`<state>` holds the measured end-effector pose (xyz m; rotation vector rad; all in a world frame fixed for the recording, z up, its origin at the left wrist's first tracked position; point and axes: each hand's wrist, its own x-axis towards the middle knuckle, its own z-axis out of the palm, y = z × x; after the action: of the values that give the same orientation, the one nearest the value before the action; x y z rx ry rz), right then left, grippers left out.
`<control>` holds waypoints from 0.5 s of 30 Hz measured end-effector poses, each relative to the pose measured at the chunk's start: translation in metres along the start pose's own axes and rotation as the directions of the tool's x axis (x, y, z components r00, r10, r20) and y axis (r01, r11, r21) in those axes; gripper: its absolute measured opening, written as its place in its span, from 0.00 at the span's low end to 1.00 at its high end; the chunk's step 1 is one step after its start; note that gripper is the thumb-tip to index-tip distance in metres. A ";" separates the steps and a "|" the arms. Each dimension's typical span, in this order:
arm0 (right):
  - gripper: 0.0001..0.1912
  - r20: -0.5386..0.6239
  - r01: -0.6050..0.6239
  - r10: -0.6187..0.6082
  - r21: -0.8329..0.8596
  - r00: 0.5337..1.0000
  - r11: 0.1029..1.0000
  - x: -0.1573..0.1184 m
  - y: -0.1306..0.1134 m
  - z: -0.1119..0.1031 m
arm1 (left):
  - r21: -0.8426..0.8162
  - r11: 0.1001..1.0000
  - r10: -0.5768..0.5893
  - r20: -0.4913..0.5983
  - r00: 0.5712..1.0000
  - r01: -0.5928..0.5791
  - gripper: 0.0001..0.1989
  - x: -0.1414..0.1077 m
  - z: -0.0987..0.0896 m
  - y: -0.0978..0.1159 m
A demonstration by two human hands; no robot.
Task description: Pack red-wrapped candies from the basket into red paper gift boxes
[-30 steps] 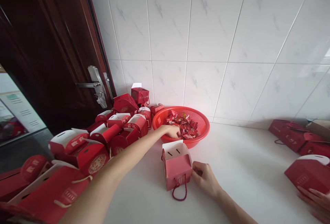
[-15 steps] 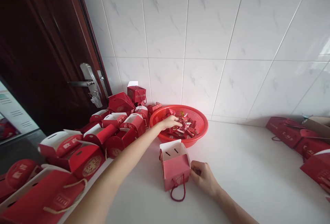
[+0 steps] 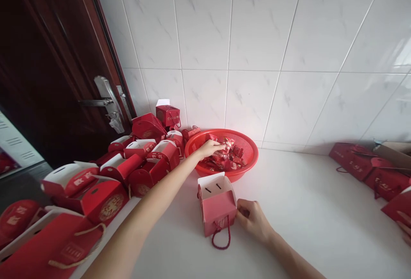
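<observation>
Your left hand [image 3: 211, 149] over wrapped sweets [image 3: 238, 152] in the basket [image 3: 255, 159]; pinch unclear.
Your curled right hand [image 3: 254, 218] touches the box [image 3: 218, 208] on its left, grip unclear; your left wrist, drawn back low, could catch the raised flap [image 3: 208, 180] and tip the box.

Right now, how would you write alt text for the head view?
Left hand at wrapped packets in a red plastic basket, right hand curled beside a small box with a cord handle, on a white surface; more red boxes crowd the left, others sit at right.
</observation>
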<state>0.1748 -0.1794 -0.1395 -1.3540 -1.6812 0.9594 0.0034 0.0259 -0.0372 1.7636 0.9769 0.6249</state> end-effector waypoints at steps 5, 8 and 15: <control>0.11 0.007 0.003 -0.003 -0.024 1.000 1.000 0.000 0.000 0.000 | 0.041 0.998 -0.041 0.007 0.999 0.040 0.25 0.002 0.002 -0.001; 0.10 0.013 0.007 -0.006 -0.024 1.000 1.000 0.000 0.001 0.000 | 0.133 0.991 -0.014 -0.051 0.999 0.021 0.22 0.004 0.002 -0.005; 0.11 0.014 0.010 -0.009 -0.027 1.000 1.000 0.000 0.002 0.001 | 0.479 0.856 0.238 -0.032 0.971 -0.194 0.10 -0.003 0.007 0.000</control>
<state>0.1749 -0.1790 -0.1418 -1.3589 -1.7154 0.9451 0.0075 0.0201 -0.0394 2.3225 1.0641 0.6478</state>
